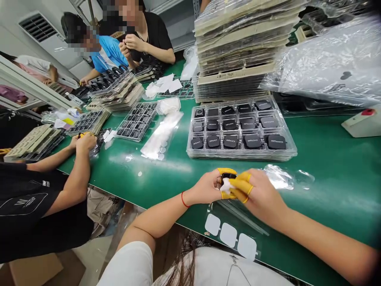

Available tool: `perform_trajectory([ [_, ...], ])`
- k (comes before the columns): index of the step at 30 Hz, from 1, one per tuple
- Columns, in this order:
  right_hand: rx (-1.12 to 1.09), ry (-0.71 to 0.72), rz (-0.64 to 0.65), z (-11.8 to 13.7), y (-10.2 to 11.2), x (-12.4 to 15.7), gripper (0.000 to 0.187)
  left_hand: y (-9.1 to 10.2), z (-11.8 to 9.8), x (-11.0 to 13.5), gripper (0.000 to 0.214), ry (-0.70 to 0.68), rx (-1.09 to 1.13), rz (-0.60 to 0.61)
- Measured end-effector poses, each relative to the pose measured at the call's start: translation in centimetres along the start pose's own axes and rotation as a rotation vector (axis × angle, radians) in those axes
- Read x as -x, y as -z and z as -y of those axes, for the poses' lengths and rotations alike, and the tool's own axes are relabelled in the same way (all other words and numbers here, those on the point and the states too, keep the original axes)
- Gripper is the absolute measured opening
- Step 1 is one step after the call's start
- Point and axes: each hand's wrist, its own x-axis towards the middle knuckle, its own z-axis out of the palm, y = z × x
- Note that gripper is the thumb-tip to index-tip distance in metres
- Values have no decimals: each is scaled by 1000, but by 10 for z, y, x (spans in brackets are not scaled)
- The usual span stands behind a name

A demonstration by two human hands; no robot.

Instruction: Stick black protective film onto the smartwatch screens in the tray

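Note:
My left hand (205, 186), in yellow finger cots, grips a small black square device (228, 176) that looks like a watch body, held above the table. My right hand (263, 194), also in yellow finger cots, pinches a crumpled white wipe (226, 186) against the device's near side. The fingers partly cover both. Just beyond my hands sits a clear compartment tray (241, 154) with rows of black square pieces (230, 141). Below my hands, at the table's near edge, lies a clear sheet with three white rounded-square stickers (228, 234).
Clear film (279, 177) lies right of my hands on the green table (333, 159). A tall stack of trays (235, 51) and a plastic-wrapped bag (330, 71) stand behind. A bag of white discs (162, 135) lies left. Co-workers' hands (86, 141) work further left.

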Motion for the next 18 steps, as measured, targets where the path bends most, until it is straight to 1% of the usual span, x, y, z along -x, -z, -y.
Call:
perform_trajectory([
  [2,22,18,29,-7,-3,-1,23,1,-1,0,64,-6,-51,21],
  [3,50,-10,38,-13,-3,-3,24,0,-2,-1,63,4,-60,24],
  [5,104,-151,51,-28,1,-9,24,-1,-4,-1,63,35,-24,-10],
  [7,115,-330,36,-38,10,-14,21,-3,-8,-1,64,46,41,-89],
  [8,107,-394,13,-38,15,-15,19,-3,-9,-1,64,43,55,-130],
  [9,89,-421,-3,-34,19,-16,18,-2,-10,-1,63,34,55,-166],
  [10,61,-397,1,-27,22,-17,18,-2,-11,-1,61,21,50,-189],
  [11,31,-333,22,-19,23,-17,18,-1,-11,-1,60,1,34,-185],
  [13,-15,-167,105,-6,19,-16,23,0,-10,-1,58,-37,-14,-120],
  [14,-8,-121,148,-4,16,-16,26,0,-9,0,56,-45,-38,-88],
  [15,25,-128,175,-6,13,-15,27,-1,-8,0,56,-42,-58,-63],
  [16,72,-188,181,-12,11,-15,27,-2,-7,0,56,-32,-72,-58],
  [18,137,-365,164,-28,12,-15,23,-4,-5,1,56,-8,-67,-104],
])
